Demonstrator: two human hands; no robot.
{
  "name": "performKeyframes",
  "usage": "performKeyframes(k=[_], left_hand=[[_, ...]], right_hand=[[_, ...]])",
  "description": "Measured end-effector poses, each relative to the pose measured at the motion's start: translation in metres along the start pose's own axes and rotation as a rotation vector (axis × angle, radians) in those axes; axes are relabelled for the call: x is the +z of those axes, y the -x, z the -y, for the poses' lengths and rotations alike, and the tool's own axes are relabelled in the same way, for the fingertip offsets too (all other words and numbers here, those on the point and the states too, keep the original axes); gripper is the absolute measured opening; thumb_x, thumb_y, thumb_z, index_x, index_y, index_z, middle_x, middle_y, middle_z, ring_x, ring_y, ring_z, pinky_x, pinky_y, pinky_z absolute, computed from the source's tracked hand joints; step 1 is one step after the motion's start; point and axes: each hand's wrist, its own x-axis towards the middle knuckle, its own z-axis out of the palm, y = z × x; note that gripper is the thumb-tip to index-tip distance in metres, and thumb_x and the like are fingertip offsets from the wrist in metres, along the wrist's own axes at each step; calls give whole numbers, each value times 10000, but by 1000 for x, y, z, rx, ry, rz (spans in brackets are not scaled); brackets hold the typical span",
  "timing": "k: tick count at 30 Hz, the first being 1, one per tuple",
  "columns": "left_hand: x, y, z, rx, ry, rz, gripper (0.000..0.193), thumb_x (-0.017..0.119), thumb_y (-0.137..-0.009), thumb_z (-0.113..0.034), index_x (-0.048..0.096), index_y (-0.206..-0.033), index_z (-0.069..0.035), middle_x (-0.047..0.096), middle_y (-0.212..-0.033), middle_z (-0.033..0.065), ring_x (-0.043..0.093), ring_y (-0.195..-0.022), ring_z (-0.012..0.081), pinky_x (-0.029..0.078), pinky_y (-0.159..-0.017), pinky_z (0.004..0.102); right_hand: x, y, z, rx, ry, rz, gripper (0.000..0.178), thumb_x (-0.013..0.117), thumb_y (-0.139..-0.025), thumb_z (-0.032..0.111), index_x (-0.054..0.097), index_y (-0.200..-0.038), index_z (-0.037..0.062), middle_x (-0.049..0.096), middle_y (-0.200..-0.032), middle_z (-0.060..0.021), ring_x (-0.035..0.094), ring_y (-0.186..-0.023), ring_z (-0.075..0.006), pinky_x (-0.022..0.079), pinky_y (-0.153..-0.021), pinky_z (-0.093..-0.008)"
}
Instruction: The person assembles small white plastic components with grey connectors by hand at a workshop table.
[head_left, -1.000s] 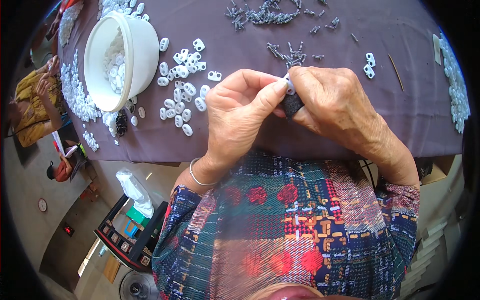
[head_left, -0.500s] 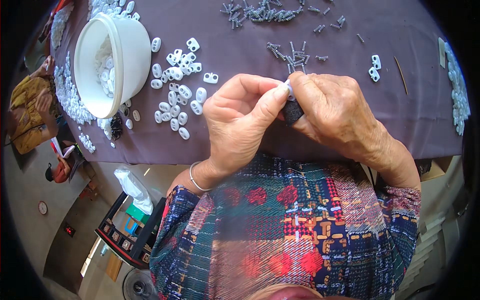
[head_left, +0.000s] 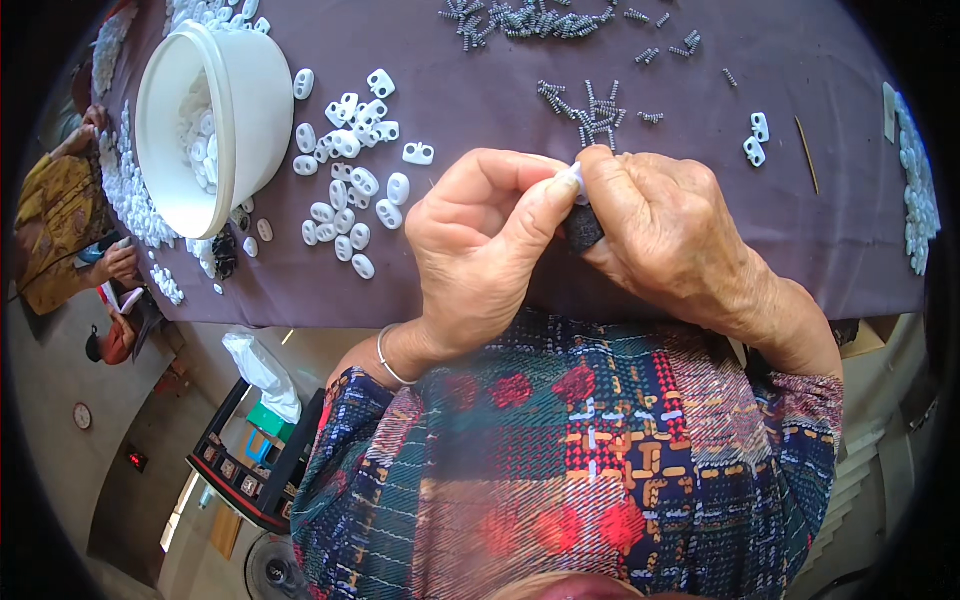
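My left hand [head_left: 490, 235] and my right hand [head_left: 675, 205] meet above the near part of the table. Between their thumbs and fingertips they pinch a small white plastic cord lock [head_left: 579, 180], mostly covered by the fingers. A dark band [head_left: 583, 228] wraps a finger of my right hand. Just beyond the fingertips lies a small group of metal springs [head_left: 598, 118]. To the left of my left hand are several loose white two-hole cord lock parts [head_left: 352, 185], some oval and some squarer.
A white tub [head_left: 262, 110], tipped toward the left, holds small white parts. More springs [head_left: 540, 20] lie at the far edge. On the right are two joined white parts [head_left: 756, 138], a thin brown stick [head_left: 806, 155] and a white heap [head_left: 915, 180]. Another person [head_left: 62, 210] sits at far left.
My hands stay together in nearly the same pinch, with the cord lock still between them. The view has shifted slightly. The other person's hand at the left has moved lower.
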Motion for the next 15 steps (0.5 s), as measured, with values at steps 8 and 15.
performKeyframes(k=[8, 15], left_hand=[[-1, 0, 2, 27, -17, 12, 108, 600, -836, -26, 571, -916, 40, 622, -867, 65, 563, -763, 70, 470, -682, 187], [-1, 0, 2, 37, 9, 12, 113, 595, -840, -26, 564, -923, 44, 619, -865, 64, 564, -765, 71, 469, -685, 187]], right_hand=[[2, 1, 1, -38, 66, -20, 198, 539, -707, 65, 496, -824, -89, 518, -596, -103, 586, -552, -218, 475, -457, -306], [1, 1, -1, 50, -116, -33, 302, 651, -627, 13, 495, -873, -66, 512, -623, -131, 564, -551, -275, 453, -479, -339]])
